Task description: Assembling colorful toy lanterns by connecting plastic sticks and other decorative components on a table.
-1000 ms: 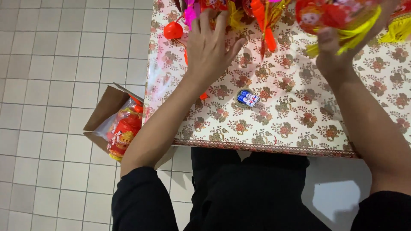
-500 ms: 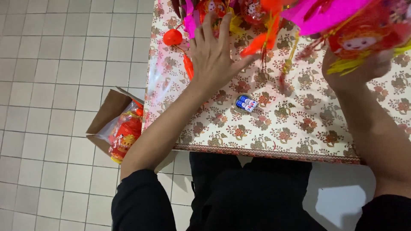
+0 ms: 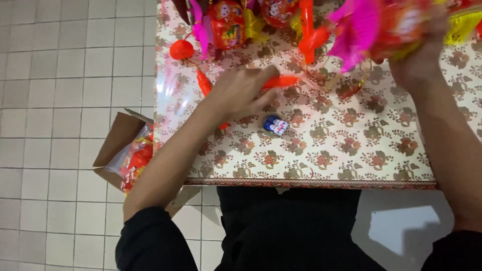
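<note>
Moved: your left hand [image 3: 241,93] has come back from the lantern pile and now lies lower on the table [image 3: 321,150], fingers curled round an orange stick [image 3: 281,81].
Right hand: your right hand [image 3: 419,60] is still raised at the far right, gripping a red and pink paper lantern [image 3: 381,30]; lantern has swung left since half a second ago.
Lantern look: red body, magenta fringe, yellow tassels, heavily motion-blurred.
Stick: thin, orange-red, lying across the floral cloth, near end under your fingers.
Unchanged: small blue and white object [image 3: 275,124] sits just below the left hand, apart from it.
Floor: open cardboard box [image 3: 120,145] with red packets, left of the table.
Hidden: lantern pile [image 3: 241,20] cut off by top edge; right fingers mostly hidden behind the lantern.
</note>
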